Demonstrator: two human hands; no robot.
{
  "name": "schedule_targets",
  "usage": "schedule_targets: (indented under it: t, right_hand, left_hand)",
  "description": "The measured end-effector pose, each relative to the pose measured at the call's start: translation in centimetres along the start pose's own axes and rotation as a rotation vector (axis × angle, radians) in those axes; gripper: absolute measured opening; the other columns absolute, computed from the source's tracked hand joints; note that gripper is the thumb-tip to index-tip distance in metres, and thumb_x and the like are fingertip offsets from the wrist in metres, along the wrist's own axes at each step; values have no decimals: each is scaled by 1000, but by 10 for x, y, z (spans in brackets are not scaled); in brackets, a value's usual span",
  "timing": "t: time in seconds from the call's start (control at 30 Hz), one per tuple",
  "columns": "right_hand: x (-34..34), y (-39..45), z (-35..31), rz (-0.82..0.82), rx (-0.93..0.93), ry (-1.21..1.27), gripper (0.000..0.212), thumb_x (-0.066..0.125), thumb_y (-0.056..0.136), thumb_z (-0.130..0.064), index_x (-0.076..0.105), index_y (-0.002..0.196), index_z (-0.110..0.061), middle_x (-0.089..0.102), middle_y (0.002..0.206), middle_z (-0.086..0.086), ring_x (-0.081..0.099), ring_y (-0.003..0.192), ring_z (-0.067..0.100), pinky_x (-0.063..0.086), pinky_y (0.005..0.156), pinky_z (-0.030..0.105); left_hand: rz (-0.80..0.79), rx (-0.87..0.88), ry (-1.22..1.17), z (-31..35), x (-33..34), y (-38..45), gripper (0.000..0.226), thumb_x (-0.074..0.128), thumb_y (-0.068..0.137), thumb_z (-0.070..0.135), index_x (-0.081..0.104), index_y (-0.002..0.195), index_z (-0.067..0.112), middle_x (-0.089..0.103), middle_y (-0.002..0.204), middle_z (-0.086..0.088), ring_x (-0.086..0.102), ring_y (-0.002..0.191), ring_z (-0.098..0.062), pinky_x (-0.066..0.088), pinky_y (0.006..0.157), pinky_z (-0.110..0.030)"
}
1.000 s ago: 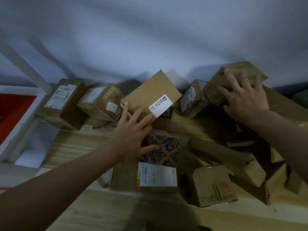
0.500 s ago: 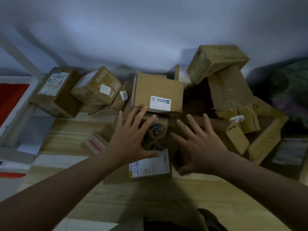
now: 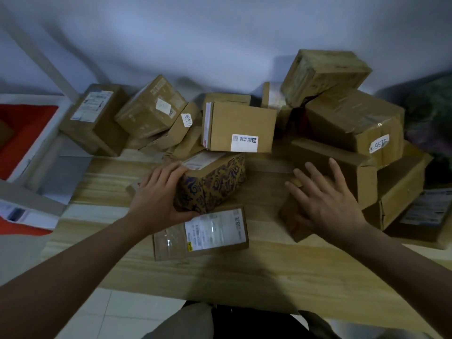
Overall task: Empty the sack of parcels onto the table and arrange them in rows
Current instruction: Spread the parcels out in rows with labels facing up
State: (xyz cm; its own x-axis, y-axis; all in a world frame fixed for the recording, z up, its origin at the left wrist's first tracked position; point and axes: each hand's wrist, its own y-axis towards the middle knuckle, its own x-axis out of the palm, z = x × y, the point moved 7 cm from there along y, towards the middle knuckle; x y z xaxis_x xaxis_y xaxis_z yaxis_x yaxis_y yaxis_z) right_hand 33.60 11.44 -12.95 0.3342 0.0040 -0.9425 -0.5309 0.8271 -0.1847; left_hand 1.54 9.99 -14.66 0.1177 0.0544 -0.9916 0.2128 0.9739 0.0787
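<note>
Several brown cardboard parcels lie in a loose heap on the wooden table (image 3: 244,277). My left hand (image 3: 159,194) grips the left end of a patterned blue-and-gold box (image 3: 215,184), thumb under its near corner. That box rests partly on a flat parcel with a white label (image 3: 203,233). My right hand (image 3: 325,199) lies flat with spread fingers on a small brown box (image 3: 293,216). A box with a white barcode sticker (image 3: 239,128) sits behind the patterned one. The sack (image 3: 430,123), dark and crumpled, shows at the far right.
Against the white wall stand more parcels: a labelled box (image 3: 95,118) at left, a tilted one (image 3: 151,106), and a stack at right topped by a taped box (image 3: 325,74). A red and white frame (image 3: 27,133) borders the table's left side. Tiled floor lies below.
My left hand has curled round the patterned box's end. My right hand came from the far right stack down onto the small box and now lies on it.
</note>
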Motion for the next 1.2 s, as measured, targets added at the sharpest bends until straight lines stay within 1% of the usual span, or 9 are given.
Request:
schedule_targets:
  t: [0.13,0.23,0.3,0.43,0.6,0.77,0.97,1.13,1.2]
  right_hand:
    - [-2,4,-3,-30,69,-21,82,51,87,-64,20,155,-28,18,164,12,5,152,36,-3,118,64]
    - [-7,13,-4,-91,144,30,84,38,92,-68,-2,156,-31,-4,167,9,-11,152,32,-9,119,61]
    - [-14,25,-14,-91,171,133,85,39,91,-69,-1,157,-33,-4,167,7,-8,153,29,-6,121,57]
    - [-18,62,-45,-96,218,538,89,49,88,-69,7,157,-33,9,166,6,11,152,26,7,122,49]
    - [-2,90,-76,-152,188,683,93,53,87,-68,6,158,-31,11,166,6,13,151,26,10,121,49]
    - [-3,100,-86,-97,172,621,88,53,89,-65,11,157,-30,14,165,3,13,151,26,10,122,51]
    - [-11,103,-76,82,228,611,70,61,87,-58,40,146,-27,43,147,2,36,138,21,27,114,43]
    - [-28,97,-47,251,335,600,62,63,87,-52,47,139,-22,42,143,8,40,132,24,36,106,42]
    - [-28,97,-37,228,384,655,70,64,87,-51,38,146,-23,35,150,9,33,139,26,32,111,45]
  left_hand:
    - [-96,-138,-126,-26,6,-11,115,68,60,77,19,154,33,22,159,-4,26,143,-31,29,114,-58]
    - [-111,-449,-374,-50,9,-15,106,74,76,50,8,157,31,4,164,-10,4,149,-37,18,117,-63]
    - [19,-573,-508,-49,-2,-15,101,60,80,57,3,158,29,-4,165,-10,0,150,-37,16,116,-64]
    - [72,-309,-280,7,-20,0,103,54,70,85,10,154,45,-8,165,4,-1,151,-32,14,114,-59]
    - [-71,-202,-227,-3,5,-2,85,69,72,67,38,143,34,29,155,4,12,148,-24,29,116,-55]
    - [-112,-70,-298,-53,12,-41,80,78,72,48,42,141,28,26,158,3,15,149,-20,35,114,-50]
    - [-61,-341,-344,-88,23,-59,76,61,81,-1,40,145,35,28,158,-2,31,143,-27,47,103,-50]
    - [268,-369,-300,-95,-17,-38,25,49,87,14,68,103,18,54,140,-6,49,126,-33,40,103,-51]
    - [296,-374,-335,-87,-29,-20,30,46,90,24,64,114,18,48,145,-7,45,131,-32,37,106,-52]
